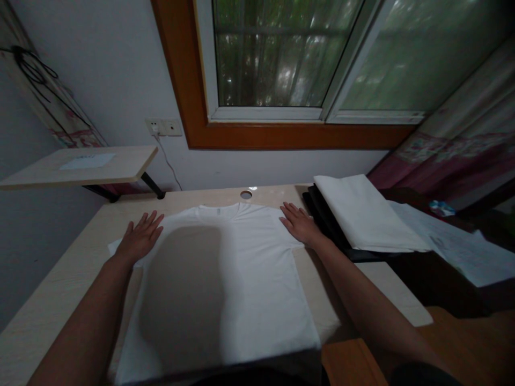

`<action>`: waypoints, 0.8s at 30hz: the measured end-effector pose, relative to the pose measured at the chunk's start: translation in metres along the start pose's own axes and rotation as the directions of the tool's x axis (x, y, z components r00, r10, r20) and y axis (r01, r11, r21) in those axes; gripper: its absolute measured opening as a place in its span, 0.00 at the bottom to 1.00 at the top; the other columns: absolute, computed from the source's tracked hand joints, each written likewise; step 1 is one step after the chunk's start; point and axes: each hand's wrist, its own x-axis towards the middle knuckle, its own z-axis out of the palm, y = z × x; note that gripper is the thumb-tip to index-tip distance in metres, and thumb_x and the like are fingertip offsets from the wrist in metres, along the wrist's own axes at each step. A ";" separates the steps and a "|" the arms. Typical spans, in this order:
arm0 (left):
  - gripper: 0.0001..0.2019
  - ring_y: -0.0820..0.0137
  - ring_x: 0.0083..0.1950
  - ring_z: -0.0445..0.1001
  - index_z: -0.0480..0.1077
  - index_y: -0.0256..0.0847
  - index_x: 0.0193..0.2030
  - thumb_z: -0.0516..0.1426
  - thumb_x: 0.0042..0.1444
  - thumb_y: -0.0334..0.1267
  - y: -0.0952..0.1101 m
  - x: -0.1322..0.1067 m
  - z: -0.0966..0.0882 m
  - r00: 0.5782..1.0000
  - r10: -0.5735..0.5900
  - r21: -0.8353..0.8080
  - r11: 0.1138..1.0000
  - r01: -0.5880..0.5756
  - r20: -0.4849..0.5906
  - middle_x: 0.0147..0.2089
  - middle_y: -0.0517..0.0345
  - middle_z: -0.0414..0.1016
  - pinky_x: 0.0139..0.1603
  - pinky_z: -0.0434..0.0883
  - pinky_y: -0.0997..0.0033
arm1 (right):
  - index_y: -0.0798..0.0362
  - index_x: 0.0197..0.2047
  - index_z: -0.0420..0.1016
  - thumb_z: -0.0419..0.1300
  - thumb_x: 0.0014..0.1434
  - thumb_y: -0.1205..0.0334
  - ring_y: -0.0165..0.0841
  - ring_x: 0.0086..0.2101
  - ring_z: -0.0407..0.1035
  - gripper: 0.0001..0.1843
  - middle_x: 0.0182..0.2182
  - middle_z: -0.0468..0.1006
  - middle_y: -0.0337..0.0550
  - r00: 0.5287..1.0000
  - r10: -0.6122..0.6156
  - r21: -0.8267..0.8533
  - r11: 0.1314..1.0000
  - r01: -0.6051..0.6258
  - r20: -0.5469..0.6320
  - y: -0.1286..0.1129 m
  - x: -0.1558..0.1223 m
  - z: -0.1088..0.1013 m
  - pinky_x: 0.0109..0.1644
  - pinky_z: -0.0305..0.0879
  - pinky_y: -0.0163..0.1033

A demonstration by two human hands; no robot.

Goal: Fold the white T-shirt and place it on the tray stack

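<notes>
Your left hand (pixel 139 238) at ten o'clock and right hand (pixel 300 225) at two lie open, fingers spread, gripping nothing, pinning the white T-shirt (pixel 241 279) smooth across the surface (pixel 80 252).

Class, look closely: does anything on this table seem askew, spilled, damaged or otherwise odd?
Nothing stands out. The T-shirt lies flat and straight on the table, with the left hand and right hand pressed flat on its sleeves. The grey patch on it looks like a shadow, not a stain.
</notes>
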 end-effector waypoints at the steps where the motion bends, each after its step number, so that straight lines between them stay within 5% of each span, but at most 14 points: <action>1: 0.31 0.54 0.80 0.39 0.47 0.49 0.77 0.34 0.71 0.54 0.000 0.000 0.000 1.000 -0.002 0.005 1.000 0.002 0.005 0.80 0.55 0.41 0.73 0.46 0.36 | 0.50 0.73 0.58 0.42 0.75 0.46 0.44 0.71 0.46 0.31 0.73 0.51 0.48 1.000 0.006 0.000 1.000 -0.006 0.000 0.003 0.001 0.000 0.73 0.46 0.61; 17: 0.30 0.51 0.79 0.39 0.47 0.54 0.77 0.36 0.71 0.55 -0.001 0.001 -0.008 0.997 -0.060 0.001 0.998 0.060 0.051 0.80 0.61 0.40 0.72 0.44 0.35 | 0.54 0.69 0.66 0.46 0.73 0.51 0.45 0.69 0.53 0.28 0.70 0.61 0.51 0.997 0.025 0.083 0.996 -0.018 -0.078 0.014 0.004 -0.004 0.72 0.52 0.57; 24: 0.27 0.53 0.78 0.46 0.49 0.54 0.76 0.38 0.73 0.51 -0.019 0.000 -0.008 0.990 -0.132 0.041 0.991 0.130 0.047 0.79 0.58 0.44 0.70 0.49 0.35 | 0.55 0.69 0.66 0.46 0.73 0.53 0.47 0.69 0.53 0.27 0.69 0.61 0.51 0.995 0.017 0.044 0.999 -0.013 -0.099 0.012 0.002 -0.003 0.71 0.52 0.60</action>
